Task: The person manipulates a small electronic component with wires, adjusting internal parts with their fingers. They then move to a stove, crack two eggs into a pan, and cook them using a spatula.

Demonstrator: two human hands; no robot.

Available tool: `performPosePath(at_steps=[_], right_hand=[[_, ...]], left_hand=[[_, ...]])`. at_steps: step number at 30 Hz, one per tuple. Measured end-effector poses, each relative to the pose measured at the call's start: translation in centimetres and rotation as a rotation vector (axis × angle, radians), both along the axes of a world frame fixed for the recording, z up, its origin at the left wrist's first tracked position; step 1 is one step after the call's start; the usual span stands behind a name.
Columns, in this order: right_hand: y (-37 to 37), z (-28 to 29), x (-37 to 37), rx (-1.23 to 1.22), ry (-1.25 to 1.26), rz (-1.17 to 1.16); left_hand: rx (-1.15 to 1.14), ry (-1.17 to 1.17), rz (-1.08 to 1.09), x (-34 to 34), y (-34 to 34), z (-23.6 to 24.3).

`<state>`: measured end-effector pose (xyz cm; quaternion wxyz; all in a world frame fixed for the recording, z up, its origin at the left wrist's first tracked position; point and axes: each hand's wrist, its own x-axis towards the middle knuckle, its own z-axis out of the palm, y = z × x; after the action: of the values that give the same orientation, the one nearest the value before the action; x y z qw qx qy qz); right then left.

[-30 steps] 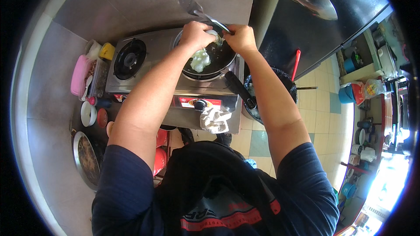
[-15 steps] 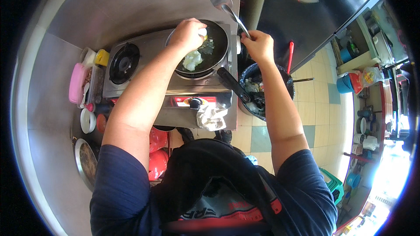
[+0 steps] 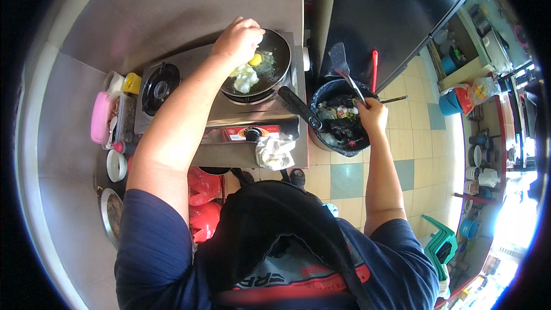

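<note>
My left hand [image 3: 237, 41] is closed on a white eggshell [image 3: 260, 39], just above the far left part of a dark frying pan [image 3: 282, 51]. In the pan's oil lie a bright yellow yolk [image 3: 256, 59] and a lump of setting egg white [image 3: 245, 79]. The pan sits on the right burner of a metal gas stove [image 3: 201, 113], its black handle [image 3: 299, 107] pointing toward me. My right hand [image 3: 373, 116] grips the handle of a slotted spatula [image 3: 338, 57], whose blade points away from me. It hangs over a black-lined waste bin [image 3: 319, 96] with scraps inside.
A second burner [image 3: 161, 88] is at the left. Beside it stand a pink-lidded tub [image 3: 101, 116] and a yellow container [image 3: 132, 83]. A crumpled cloth [image 3: 274, 154] hangs at the stove's front. Red gas cylinders [image 3: 204, 186] are below; a green plastic stool [image 3: 441, 247] stands behind right.
My right hand has drawn the spatula down and right, from beyond the pan to over the bin. A whole yolk now shows in the pan beneath my left hand, which stays over it.
</note>
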<state>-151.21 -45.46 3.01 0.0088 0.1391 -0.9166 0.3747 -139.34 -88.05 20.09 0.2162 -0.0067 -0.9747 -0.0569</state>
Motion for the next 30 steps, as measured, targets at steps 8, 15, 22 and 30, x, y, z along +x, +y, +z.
performPosePath(at_steps=[8, 15, 22, 30], right_hand=[[2.4, -3.4, -0.7, 0.082, 0.017, -0.172], [2.1, -4.3, -1.2, -0.072, 0.053, -0.234], [3.8, -3.4, 0.1, -0.123, 0.072, -0.354], [8.6, -0.6, 4.3, -0.446, -0.070, -0.466]], left_hand=[[-0.047, 0.137, -0.064, 0.6, 2.2, 3.6], [-0.051, 0.180, -0.181, 1.5, 7.0, 7.4], [-0.084, 0.156, -0.453, -0.3, 18.7, 9.7], [-0.164, -0.138, -0.517, -5.0, 28.8, 3.9]])
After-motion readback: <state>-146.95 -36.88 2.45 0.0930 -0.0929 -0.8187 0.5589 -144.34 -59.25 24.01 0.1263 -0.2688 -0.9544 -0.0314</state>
